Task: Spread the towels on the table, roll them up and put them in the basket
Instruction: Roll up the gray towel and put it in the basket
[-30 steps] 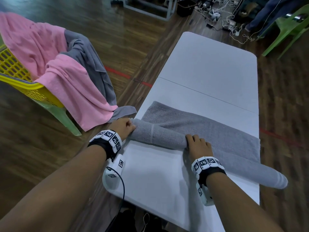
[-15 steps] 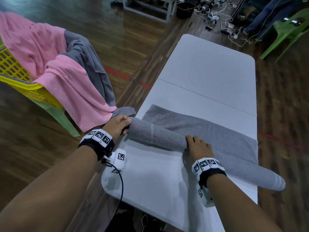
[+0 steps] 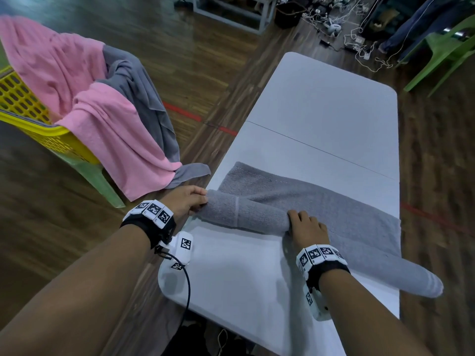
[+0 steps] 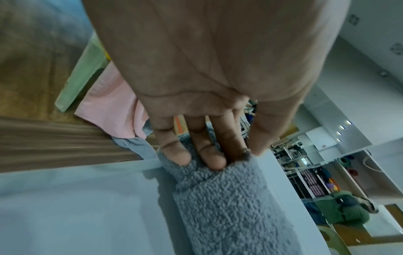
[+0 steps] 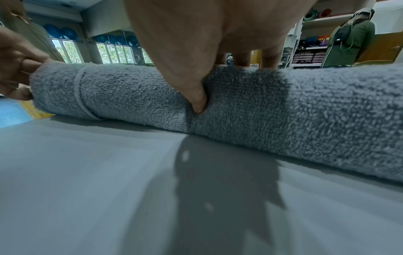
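Observation:
A grey towel (image 3: 259, 214) lies across the white table (image 3: 321, 104), its near side rolled into a long tube and its far side flat. My left hand (image 3: 191, 201) grips the tube's left end at the table edge; the left wrist view shows its fingers (image 4: 209, 158) tucked into the end of the grey towel (image 4: 229, 207). My right hand (image 3: 305, 224) holds the middle of the tube, thumb pressed into the front of the grey towel (image 5: 305, 112) and fingers over the top. A yellow basket (image 3: 25, 109) stands to the left.
A pink towel (image 3: 102, 119) and another grey towel (image 3: 144, 98) hang over the basket's rim, down to the wooden floor. The roll's right end (image 3: 421, 283) overhangs the table's right edge. A green chair (image 3: 447, 47) and cables lie beyond the table's far end.
My left wrist has swung outward to the left and the hand now grips the very end of the roll. The right hand and the roll have barely moved.

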